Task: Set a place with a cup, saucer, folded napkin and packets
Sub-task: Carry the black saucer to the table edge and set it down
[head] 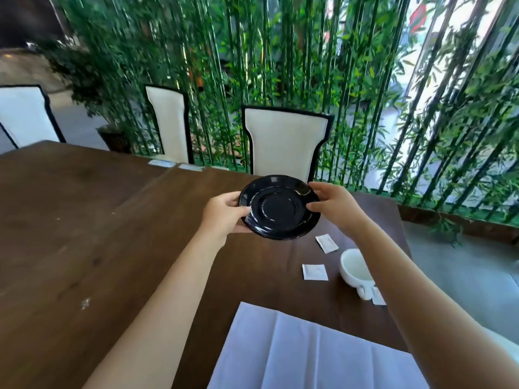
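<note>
Brown wooden surface (pixel 84 234): left hand (pixel 222 217) and right hand (pixel 334 204), fingers gripping rim of black saucer (pixel 279 207) held above; white cup (pixel 355 268), 2 packets (pixel 315 272), unfolded napkin (pixel 309 352) nearby.

One black saucer (pixel 279 207), one white cup (pixel 354 266), one unfolded napkin (pixel 314 352), three white packets – upper (pixel 327 243), middle (pixel 315 272), one (pixel 377 297) partly hidden by the cup; three chairs, left (pixel 25 115), middle (pixel 170 123), right (pixel 283 141); one table (pixel 84 234)
</note>
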Demonstrator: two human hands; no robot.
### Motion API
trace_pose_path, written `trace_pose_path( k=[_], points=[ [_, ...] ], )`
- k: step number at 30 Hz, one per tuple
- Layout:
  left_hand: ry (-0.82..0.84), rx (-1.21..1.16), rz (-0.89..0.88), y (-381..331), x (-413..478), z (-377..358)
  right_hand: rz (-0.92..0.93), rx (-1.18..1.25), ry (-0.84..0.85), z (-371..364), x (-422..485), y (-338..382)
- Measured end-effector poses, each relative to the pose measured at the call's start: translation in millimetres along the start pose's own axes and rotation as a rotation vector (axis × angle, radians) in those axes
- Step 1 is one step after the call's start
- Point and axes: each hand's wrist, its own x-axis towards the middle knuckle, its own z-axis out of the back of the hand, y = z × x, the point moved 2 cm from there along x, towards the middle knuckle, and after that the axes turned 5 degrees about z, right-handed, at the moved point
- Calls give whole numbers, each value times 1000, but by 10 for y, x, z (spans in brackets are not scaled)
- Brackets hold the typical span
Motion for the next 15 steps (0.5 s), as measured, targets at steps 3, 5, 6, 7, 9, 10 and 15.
trace_pose_path(
  k=[3,5,6,7,9,10,15],
  points=[
    [-21,-12,-24,-204,-245,139,30,18,29,25,-110,307],
    [-42,-14,-38,-314,-409,242,49,25,45,8,-189,499],
    [-52,-14,-40,-360,-494,299,62,27,54,-13,-227,587],
    [-64,-17,-37,-398,-579,362,75,35,64,-43,-267,670],
    [-85,-36,-23,-453,-755,498,102,49,96,-133,-354,827],
    [-96,-46,-16,-473,-848,573,113,45,114,-194,-394,893],
    [-185,-61,18,-431,-1294,996,116,59,221,-605,-541,1105]
  ],
)
